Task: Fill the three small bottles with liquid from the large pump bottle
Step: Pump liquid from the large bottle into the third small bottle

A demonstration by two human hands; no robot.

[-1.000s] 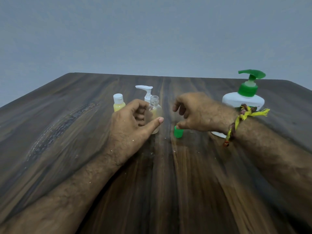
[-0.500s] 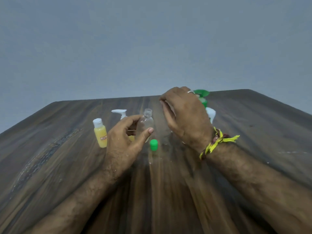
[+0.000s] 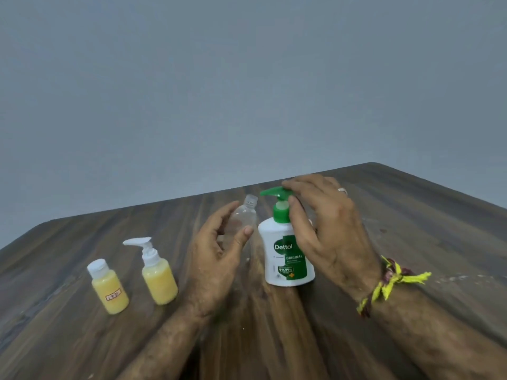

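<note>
My left hand holds a clear, uncapped small bottle, tilted a little, with its thumb in front and its fingers behind. Just right of it the large white pump bottle with a green pump stands on the table. My right hand grips its top, fingers arched over the pump head and thumb against the green collar. The green spout points left, just above and right of the clear bottle's mouth. Two small bottles of yellow liquid stand at the left: a white-capped one and one with a white pump.
Everything stands on a dark wooden table whose far edge runs just behind the bottles. A plain grey wall fills the background. A yellow thread band is tied round my right wrist. The small green cap is out of sight.
My right hand left the small green cap, took the pump bottle and brought it beside the clear bottle. My left hand kept the clear bottle. The camera view shifted, so all items sit elsewhere in the frame.
</note>
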